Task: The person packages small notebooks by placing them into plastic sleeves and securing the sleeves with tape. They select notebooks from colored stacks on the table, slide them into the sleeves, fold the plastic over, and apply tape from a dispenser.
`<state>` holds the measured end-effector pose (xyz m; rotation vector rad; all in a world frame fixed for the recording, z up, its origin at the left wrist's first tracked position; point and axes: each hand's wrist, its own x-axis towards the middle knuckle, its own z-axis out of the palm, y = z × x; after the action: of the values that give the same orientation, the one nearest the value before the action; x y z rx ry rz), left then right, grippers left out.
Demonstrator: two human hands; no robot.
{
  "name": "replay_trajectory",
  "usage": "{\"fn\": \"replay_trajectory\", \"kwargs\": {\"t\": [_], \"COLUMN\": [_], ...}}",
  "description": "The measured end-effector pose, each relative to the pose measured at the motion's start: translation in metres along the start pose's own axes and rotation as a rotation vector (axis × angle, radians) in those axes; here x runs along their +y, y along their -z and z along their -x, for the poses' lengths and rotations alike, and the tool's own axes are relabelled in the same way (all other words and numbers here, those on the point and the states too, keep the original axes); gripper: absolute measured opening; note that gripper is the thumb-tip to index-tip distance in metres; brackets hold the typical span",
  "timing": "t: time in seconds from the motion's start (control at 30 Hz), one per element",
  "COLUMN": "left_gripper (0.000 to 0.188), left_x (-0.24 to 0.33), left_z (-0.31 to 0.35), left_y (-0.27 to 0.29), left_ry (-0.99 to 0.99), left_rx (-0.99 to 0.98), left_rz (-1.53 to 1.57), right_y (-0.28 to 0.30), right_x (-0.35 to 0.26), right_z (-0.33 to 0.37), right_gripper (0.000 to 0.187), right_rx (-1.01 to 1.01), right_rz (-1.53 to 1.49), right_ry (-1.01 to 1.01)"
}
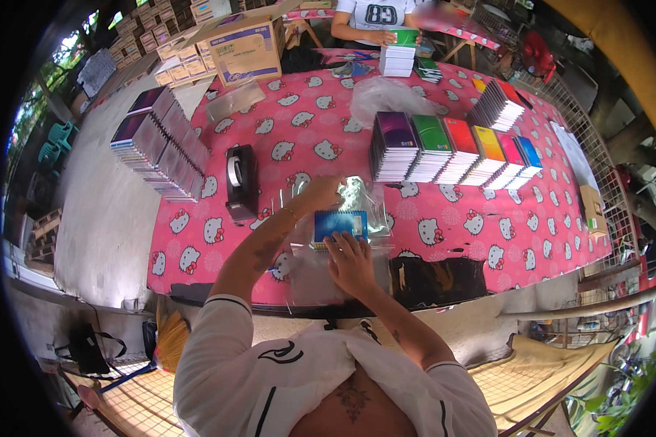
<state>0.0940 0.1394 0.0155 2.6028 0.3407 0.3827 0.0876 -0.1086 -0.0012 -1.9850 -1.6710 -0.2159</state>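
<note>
The table [496, 240], under its pink patterned cloth, has its near edge just before the person's body, and the clear plastic sheet [302, 273] reaches close to this edge. The blue spiral notebook [341, 222] lies upon the plastic, near the middle of the near side, with its coil turned away from the person. To the left, a stretch of cloth separates the plastic from a black holder with a pale roll [242, 182]; farther left, the stacked notebooks [157, 146] stand at the table's side. To the right there is broader room, where the cloth extends below the row of coloured notebook stacks [453, 151]. A black patch [441, 280] borders the near edge there.

The right hand [352, 264] is open, its fingers spread and resting on the lower part of the blue notebook. The left hand [326, 191] is just beyond the coil, over the plastic, with fingers bent; I cannot tell whether they pinch it.
</note>
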Motion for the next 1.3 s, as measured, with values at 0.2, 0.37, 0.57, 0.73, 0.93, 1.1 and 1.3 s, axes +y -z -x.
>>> {"fn": "replay_trajectory", "kwargs": {"t": [0.2,0.37,0.57,0.73,0.93,1.1,1.3], "left_gripper": [0.017,0.011,0.018,0.021,0.016,0.018,0.029], "left_x": [0.035,0.088,0.081,0.081,0.087,0.088,0.088], "left_z": [0.042,0.073,0.079,0.097,0.100,0.099,0.111], "left_y": [0.002,0.000,-0.005,-0.030,-0.034,-0.017,-0.045], "left_ry": [-0.138,0.103,-0.168,0.067,0.090,0.237,0.068], "left_rx": [0.136,0.103,0.412,0.186,0.127,0.086,0.208], "left_rz": [0.131,-0.102,-0.240,-0.049,-0.016,0.147,-0.149], "right_y": [0.001,0.005,0.007,-0.002,-0.005,-0.022,0.032], "right_x": [0.003,0.006,0.003,0.009,0.014,0.050,0.151], "right_z": [-0.006,-0.009,-0.010,-0.005,0.000,-0.003,-0.053], "right_gripper": [0.050,0.045,0.044,0.052,0.058,0.056,0.045], "right_rx": [0.029,-0.022,-0.056,-0.065,-0.122,-0.053,-0.226], "right_rz": [0.015,0.013,-0.005,0.007,-0.027,-0.560,-1.079], "right_ry": [0.030,0.024,0.035,0.034,0.010,-0.238,-0.684]}}
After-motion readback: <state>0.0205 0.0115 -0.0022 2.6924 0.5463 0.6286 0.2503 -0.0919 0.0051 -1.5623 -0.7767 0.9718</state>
